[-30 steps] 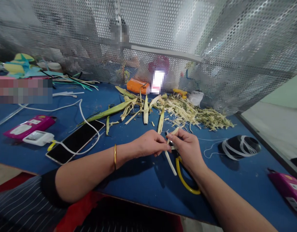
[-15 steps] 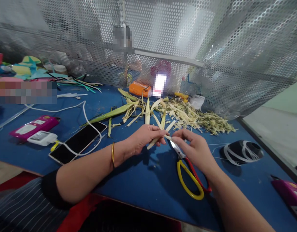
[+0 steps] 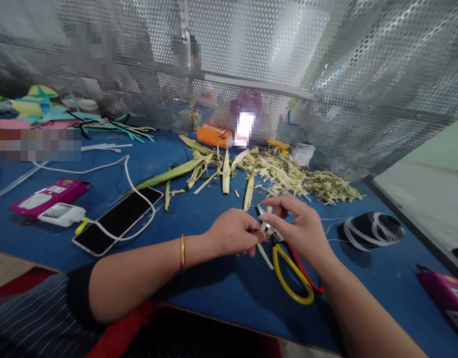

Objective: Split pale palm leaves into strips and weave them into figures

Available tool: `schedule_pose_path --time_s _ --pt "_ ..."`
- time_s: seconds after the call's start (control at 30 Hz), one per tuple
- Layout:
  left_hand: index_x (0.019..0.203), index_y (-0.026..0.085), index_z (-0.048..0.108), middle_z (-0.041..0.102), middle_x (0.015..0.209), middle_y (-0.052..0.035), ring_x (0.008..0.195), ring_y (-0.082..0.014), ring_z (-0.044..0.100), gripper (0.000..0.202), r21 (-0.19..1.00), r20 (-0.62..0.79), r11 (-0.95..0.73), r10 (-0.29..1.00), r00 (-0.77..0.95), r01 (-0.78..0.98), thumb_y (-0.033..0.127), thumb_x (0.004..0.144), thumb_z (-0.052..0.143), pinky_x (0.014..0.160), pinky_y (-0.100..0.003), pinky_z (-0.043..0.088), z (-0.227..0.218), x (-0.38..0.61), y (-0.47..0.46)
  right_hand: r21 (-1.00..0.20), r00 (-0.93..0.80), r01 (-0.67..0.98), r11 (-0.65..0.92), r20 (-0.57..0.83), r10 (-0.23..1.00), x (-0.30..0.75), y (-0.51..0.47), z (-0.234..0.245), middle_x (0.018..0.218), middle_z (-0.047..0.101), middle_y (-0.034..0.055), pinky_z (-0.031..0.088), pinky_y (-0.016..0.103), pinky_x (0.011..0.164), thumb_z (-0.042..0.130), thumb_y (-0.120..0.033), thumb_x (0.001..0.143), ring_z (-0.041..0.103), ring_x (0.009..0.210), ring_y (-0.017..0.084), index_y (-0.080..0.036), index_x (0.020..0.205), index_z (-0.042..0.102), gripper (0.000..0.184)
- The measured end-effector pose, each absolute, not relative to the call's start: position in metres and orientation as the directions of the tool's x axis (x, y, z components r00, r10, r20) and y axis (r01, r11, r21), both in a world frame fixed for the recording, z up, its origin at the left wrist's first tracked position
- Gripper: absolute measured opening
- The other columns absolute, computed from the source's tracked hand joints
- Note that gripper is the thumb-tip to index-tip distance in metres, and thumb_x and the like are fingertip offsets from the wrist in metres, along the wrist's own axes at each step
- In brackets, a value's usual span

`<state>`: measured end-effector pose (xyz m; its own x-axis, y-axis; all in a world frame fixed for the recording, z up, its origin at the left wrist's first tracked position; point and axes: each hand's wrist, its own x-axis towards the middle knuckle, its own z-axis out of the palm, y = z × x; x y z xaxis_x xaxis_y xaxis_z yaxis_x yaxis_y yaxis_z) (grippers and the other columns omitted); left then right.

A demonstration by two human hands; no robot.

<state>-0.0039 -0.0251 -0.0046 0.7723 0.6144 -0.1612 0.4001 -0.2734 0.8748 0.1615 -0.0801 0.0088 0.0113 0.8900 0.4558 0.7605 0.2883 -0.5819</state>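
Observation:
My left hand point(image 3: 234, 232) is closed in a pinch on pale palm-leaf strips point(image 3: 265, 253) just above the blue table point(image 3: 199, 283). My right hand point(image 3: 299, 226) meets it from the right, thumb and forefinger pinched on the same strips, the other fingers spread. Scissors with a yellow and a red handle point(image 3: 292, 271) lie on the table directly under my right hand, blades pointing toward my fingers. A gold bangle point(image 3: 182, 252) sits on my left wrist.
A heap of leaf scraps point(image 3: 299, 179) and longer green leaves point(image 3: 169, 173) lies behind my hands. A phone point(image 3: 119, 219) on a white cable, a charger point(image 3: 59, 214) and a pink device point(image 3: 45, 195) lie left. A thread spool point(image 3: 370, 229) sits right, a perforated metal screen point(image 3: 325, 74) behind.
Both hands have dropped closer to the table and the leaf strips have swung from pointing up and across to pointing down. The scissors stay on the table.

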Motion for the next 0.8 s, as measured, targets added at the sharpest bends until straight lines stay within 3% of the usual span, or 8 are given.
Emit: schedule_pose_path --time_s 0.07,0.17,0.27,0.33,0.4,0.5,0.67,0.8 --pt "0.048 0.018 0.060 0.063 0.049 -0.0001 0.043 -0.0103 0.053 0.039 0.816 -0.117 -0.380 0.630 0.767 0.436 0.034 0.082 0.052 0.047 -0.021 0.037 -0.004 -0.004 -0.026 -0.568 -0.032 0.761 0.314 0.451 0.892 0.160 -0.081 0.010 0.063 0.058 -0.0020 0.040 0.030 0.065 0.063 -0.032 0.084 0.053 0.060 0.015 -0.022 0.077 0.066 0.012" --pt "0.048 0.018 0.062 0.063 0.048 0.0003 0.046 -0.0107 0.055 0.038 0.789 -0.044 -0.413 0.699 0.714 0.454 0.032 0.082 0.052 0.049 -0.021 0.036 -0.001 -0.006 -0.022 -0.397 -0.056 0.858 0.325 0.557 0.829 0.158 -0.085 0.013 0.066 0.064 -0.0017 0.038 0.033 0.074 0.059 -0.028 0.088 0.058 0.063 0.015 -0.022 0.073 0.061 0.017" --pt "0.050 0.017 0.064 0.064 0.050 -0.0017 0.047 -0.0109 0.056 0.039 0.859 -0.011 -0.322 0.764 0.645 0.397 0.032 0.083 0.050 0.051 -0.022 0.039 0.000 -0.007 -0.016 -0.150 -0.145 0.936 0.319 0.660 0.737 0.154 -0.091 0.016 0.075 0.070 0.0003 0.036 0.036 0.081 0.056 -0.023 0.090 0.062 0.068 0.016 -0.022 0.080 0.062 0.012" --pt "0.055 0.015 0.066 0.066 0.054 -0.0032 0.047 -0.0108 0.056 0.035 0.938 -0.071 -0.149 0.798 0.598 0.312 0.030 0.083 0.050 0.051 -0.022 0.042 0.000 -0.006 -0.014 -0.068 -0.198 0.941 0.332 0.686 0.700 0.150 -0.094 0.014 0.078 0.072 0.0013 0.037 0.036 0.082 0.055 -0.020 0.091 0.063 0.068 0.017 -0.021 0.085 0.062 0.009" --pt "0.064 0.014 0.068 0.068 0.061 -0.0043 0.051 -0.0112 0.060 0.027 0.980 -0.177 0.089 0.803 0.569 0.179 0.026 0.082 0.052 0.054 -0.023 0.045 0.001 -0.004 -0.013 -0.074 -0.189 0.938 0.339 0.708 0.680 0.145 -0.095 0.010 0.076 0.072 0.0012 0.039 0.035 0.082 0.054 -0.018 0.090 0.064 0.067 0.016 -0.022 0.087 0.061 0.009" --pt "0.072 0.013 0.069 0.070 0.068 -0.0048 0.061 -0.0119 0.065 0.016 0.941 -0.262 0.337 0.761 0.593 -0.016 0.022 0.079 0.058 0.064 -0.025 0.051 0.003 -0.002 -0.015 -0.117 -0.122 0.943 0.310 0.747 0.653 0.140 -0.093 0.002 0.076 0.072 0.0010 0.040 0.035 0.082 0.055 -0.017 0.090 0.065 0.069 0.016 -0.023 0.085 0.062 0.010" --pt "0.071 0.012 0.069 0.067 0.069 -0.0021 0.065 -0.0103 0.063 0.008 0.889 -0.243 0.438 0.698 0.673 -0.132 0.012 0.070 0.061 0.075 -0.027 0.053 0.007 -0.003 -0.015 -0.095 -0.100 0.957 0.273 0.777 0.622 0.139 -0.090 -0.004 0.081 0.072 0.0024 0.039 0.038 0.082 0.060 -0.018 0.088 0.064 0.074 0.019 -0.023 0.084 0.066 0.008" --pt "0.075 0.012 0.070 0.066 0.070 -0.0022 0.065 -0.0107 0.061 0.012 0.878 -0.251 0.452 0.714 0.654 -0.156 0.024 0.072 0.068 0.075 -0.027 0.053 0.007 -0.004 -0.014 -0.064 -0.141 0.956 0.288 0.758 0.637 0.139 -0.091 -0.003 0.081 0.072 0.0022 0.037 0.039 0.086 0.060 -0.018 0.088 0.062 0.074 0.018 -0.023 0.086 0.068 0.010"
